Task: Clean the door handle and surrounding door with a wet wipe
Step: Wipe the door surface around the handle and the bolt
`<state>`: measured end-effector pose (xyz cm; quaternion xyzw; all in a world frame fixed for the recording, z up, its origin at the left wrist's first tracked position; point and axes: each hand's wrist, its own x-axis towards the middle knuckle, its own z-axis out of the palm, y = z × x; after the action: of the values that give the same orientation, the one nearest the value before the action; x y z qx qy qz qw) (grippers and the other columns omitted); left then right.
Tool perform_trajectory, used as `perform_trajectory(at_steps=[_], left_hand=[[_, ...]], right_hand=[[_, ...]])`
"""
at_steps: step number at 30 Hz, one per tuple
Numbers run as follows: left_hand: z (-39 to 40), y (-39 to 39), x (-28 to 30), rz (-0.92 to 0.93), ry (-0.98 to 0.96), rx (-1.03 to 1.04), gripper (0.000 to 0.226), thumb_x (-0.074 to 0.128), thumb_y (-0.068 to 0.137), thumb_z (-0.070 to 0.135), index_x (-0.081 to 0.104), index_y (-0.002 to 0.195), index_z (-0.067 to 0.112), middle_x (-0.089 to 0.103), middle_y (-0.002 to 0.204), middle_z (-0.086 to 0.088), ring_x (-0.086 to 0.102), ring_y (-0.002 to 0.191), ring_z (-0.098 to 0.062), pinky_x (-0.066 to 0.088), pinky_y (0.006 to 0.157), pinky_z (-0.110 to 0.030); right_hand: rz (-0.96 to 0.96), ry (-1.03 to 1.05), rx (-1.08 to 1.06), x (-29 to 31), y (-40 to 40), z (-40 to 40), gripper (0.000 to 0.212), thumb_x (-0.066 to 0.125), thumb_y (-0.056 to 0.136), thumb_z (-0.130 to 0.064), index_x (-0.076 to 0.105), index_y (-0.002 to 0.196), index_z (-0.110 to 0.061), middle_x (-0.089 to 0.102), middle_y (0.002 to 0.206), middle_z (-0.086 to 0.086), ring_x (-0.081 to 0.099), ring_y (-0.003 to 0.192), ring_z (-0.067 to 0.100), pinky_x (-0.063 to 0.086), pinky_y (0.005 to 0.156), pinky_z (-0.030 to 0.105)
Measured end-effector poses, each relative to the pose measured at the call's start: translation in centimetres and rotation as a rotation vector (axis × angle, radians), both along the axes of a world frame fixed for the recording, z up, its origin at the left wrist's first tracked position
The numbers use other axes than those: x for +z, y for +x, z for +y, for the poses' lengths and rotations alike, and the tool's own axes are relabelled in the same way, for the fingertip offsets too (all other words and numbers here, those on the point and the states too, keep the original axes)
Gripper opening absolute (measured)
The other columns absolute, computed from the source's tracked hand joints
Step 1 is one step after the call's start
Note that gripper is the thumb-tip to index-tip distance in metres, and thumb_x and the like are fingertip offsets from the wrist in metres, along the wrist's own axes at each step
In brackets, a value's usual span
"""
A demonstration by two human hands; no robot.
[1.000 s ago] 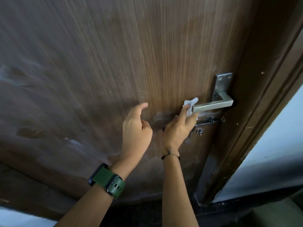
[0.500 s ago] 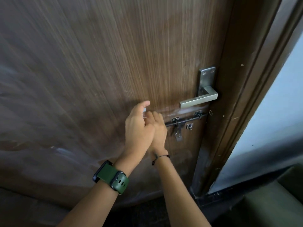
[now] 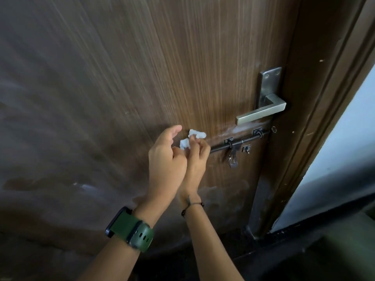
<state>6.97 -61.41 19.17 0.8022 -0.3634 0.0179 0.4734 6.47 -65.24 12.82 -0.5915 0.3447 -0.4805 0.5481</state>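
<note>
Pinching the crumpled white wet wipe (image 3: 193, 138) in my right hand (image 3: 195, 159), I hold it just in front of the brown wooden door (image 3: 142, 67), left of the black sliding bolt (image 3: 239, 143). My left hand (image 3: 166, 159) sits against the right one, fingers loosely curled, forefinger raised, gripping nothing that I can see. The metal lever handle (image 3: 261, 113) stands untouched up and to the right, with a pale smear under it. A green-strapped watch (image 3: 129, 230) circles my left wrist.

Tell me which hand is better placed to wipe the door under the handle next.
Right. The right hand pinches the wipe and sits nearer the handle; the left hand is farther away.
</note>
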Motion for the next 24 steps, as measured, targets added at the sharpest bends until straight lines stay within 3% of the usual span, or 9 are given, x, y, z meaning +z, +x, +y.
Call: perform_trajectory(at_steps=[2,4,7,11,14,16,19,22,24], left_hand=[[0.2,0.6,-0.2,-0.013,-0.002,-0.066,0.051,0.038,0.080,-0.010,0.055,0.119,0.018,0.060,0.121,0.004,0.052,0.111,-0.001,0.036,0.088,-0.002],[-0.2,1.1,-0.5,-0.037,0.012,-0.149,0.052,0.037,0.079,-0.012,0.058,0.114,0.020,0.062,0.115,0.007,0.055,0.108,0.001,0.038,0.087,0.000],[-1.3,1.4,-1.3,-0.103,0.033,-0.316,0.052,0.037,0.076,-0.011,0.061,0.110,0.020,0.064,0.115,0.010,0.056,0.108,0.002,0.039,0.090,-0.004],[-1.9,2.6,-2.8,-0.208,-0.013,-0.435,0.052,0.036,0.073,0.002,0.059,0.115,0.022,0.062,0.117,0.012,0.055,0.109,0.005,0.040,0.093,-0.007],[-2.3,3.9,-3.5,-0.278,0.002,-0.462,0.053,0.035,0.072,0.002,0.058,0.117,0.019,0.061,0.117,0.009,0.056,0.110,-0.001,0.040,0.097,-0.013],[-2.9,4.5,-3.4,-0.333,0.055,-0.487,0.053,0.035,0.072,0.002,0.058,0.118,0.016,0.059,0.115,0.010,0.055,0.111,-0.002,0.038,0.099,-0.015],[-4.2,5.1,-2.5,-0.426,0.095,-0.554,0.052,0.034,0.073,0.001,0.059,0.117,0.014,0.061,0.117,0.005,0.055,0.110,-0.003,0.038,0.099,-0.013],[-5.3,5.2,-1.5,-0.418,0.054,-0.580,0.052,0.034,0.074,0.000,0.059,0.117,0.017,0.063,0.118,0.003,0.056,0.112,-0.005,0.041,0.100,-0.020],[-5.5,5.0,-1.4,-0.381,0.010,-0.580,0.053,0.034,0.073,0.001,0.059,0.117,0.017,0.063,0.116,0.006,0.057,0.111,-0.003,0.042,0.100,-0.021]], right_hand=[[0.081,-0.127,-0.098,-0.1,0.3,-0.2,0.040,0.048,0.086,-0.031,0.055,0.113,-0.002,0.054,0.111,0.019,0.057,0.095,0.033,0.051,0.076,0.049],[0.164,-0.319,-0.290,-0.6,1.0,-1.3,0.015,0.061,0.081,-0.003,0.061,0.095,0.003,0.060,0.088,0.018,0.059,0.073,0.032,0.053,0.057,0.040],[0.245,-0.455,-0.448,-1.2,1.5,-2.8,0.004,0.061,0.079,0.005,0.062,0.080,0.001,0.059,0.068,0.012,0.052,0.062,0.027,0.049,0.051,0.036],[0.389,-0.622,-0.643,-2.2,1.0,-4.5,0.015,0.062,0.085,-0.010,0.067,0.099,-0.010,0.066,0.069,0.000,0.054,0.069,0.023,0.039,0.062,0.036],[0.493,-0.715,-0.794,-2.3,0.2,-6.5,0.010,0.065,0.083,-0.018,0.070,0.092,-0.017,0.069,0.070,-0.001,0.060,0.080,0.025,0.030,0.071,0.038],[0.572,-0.640,-0.848,-2.3,-0.8,-8.4,0.012,0.063,0.083,-0.019,0.070,0.093,-0.019,0.071,0.077,-0.001,0.060,0.092,0.026,0.027,0.078,0.040],[0.675,-0.391,-0.774,-3.0,-2.4,-11.3,0.025,0.045,0.091,-0.024,0.064,0.107,-0.025,0.070,0.096,-0.003,0.046,0.113,0.023,0.021,0.090,0.039],[0.671,-0.287,-0.798,-3.3,-2.5,-12.1,0.032,0.035,0.096,-0.027,0.059,0.116,-0.023,0.068,0.103,0.001,0.042,0.116,0.023,0.023,0.096,0.040],[0.699,-0.365,-0.822,-3.4,-0.8,-9.9,0.035,0.036,0.093,-0.019,0.056,0.122,-0.017,0.066,0.110,0.007,0.048,0.111,0.027,0.027,0.096,0.041]])
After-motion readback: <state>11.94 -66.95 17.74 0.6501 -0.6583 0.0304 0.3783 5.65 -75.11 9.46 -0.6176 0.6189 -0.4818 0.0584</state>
